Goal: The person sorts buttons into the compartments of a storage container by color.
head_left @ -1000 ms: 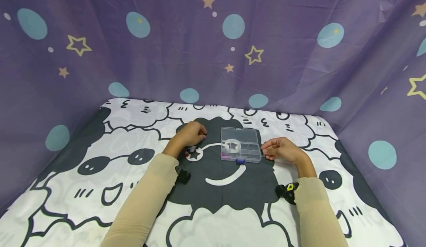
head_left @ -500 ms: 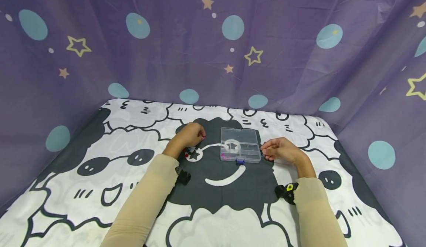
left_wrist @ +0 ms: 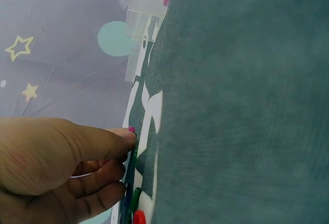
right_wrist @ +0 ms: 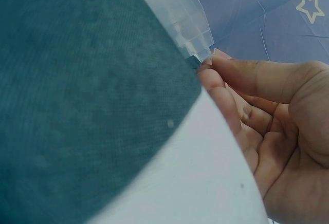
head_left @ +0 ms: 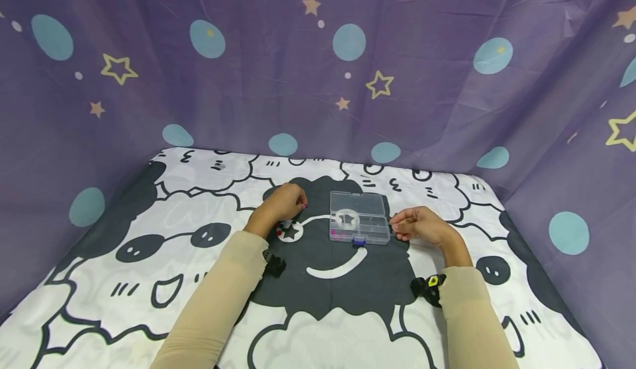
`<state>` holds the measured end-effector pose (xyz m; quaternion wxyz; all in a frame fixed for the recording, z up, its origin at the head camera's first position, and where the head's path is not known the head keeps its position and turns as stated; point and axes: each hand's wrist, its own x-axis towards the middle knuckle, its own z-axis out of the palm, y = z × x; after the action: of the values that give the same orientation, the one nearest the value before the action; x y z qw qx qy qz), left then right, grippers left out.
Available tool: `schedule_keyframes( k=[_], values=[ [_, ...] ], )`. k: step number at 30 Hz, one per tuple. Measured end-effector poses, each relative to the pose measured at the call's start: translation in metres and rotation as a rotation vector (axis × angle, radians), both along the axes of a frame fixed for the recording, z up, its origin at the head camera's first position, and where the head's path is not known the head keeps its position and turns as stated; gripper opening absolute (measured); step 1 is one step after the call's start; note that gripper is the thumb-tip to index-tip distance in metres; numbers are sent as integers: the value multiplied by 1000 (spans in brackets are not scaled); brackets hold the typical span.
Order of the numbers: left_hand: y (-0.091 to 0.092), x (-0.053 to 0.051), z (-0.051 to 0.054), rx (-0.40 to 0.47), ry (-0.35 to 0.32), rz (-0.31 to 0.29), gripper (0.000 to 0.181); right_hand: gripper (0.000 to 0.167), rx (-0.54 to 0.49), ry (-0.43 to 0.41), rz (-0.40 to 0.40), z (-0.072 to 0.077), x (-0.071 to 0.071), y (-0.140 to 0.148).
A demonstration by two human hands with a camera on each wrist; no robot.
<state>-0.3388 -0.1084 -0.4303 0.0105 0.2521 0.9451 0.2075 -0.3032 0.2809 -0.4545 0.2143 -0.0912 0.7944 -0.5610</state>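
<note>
head view: a small pink piece (left_wrist: 132,129), not discernible a second ago, now shows at about nine o'clock from the clear box (head_left: 374,240), pinched between thumb and finger of the left hand (head_left: 282,201), which has barely moved. the box's lid (head_left: 365,201) still lies open toward twelve o'clock, its blue clasp (head_left: 359,242) at six, while at three the right hand (head_left: 423,225) stays with thumb and fingertips close together at the edge, whether gripping it cannot be told. a red piece (head_left: 279,232) lies at six o'clock from the left hand.
</note>
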Motion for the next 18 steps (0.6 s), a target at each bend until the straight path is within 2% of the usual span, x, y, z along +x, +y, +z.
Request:
schedule_keyframes(
  k=[18],
  values=[
    [0, 3, 5, 25, -11, 9, 17, 20, 8, 2, -10, 1, 1, 0]
  ],
)
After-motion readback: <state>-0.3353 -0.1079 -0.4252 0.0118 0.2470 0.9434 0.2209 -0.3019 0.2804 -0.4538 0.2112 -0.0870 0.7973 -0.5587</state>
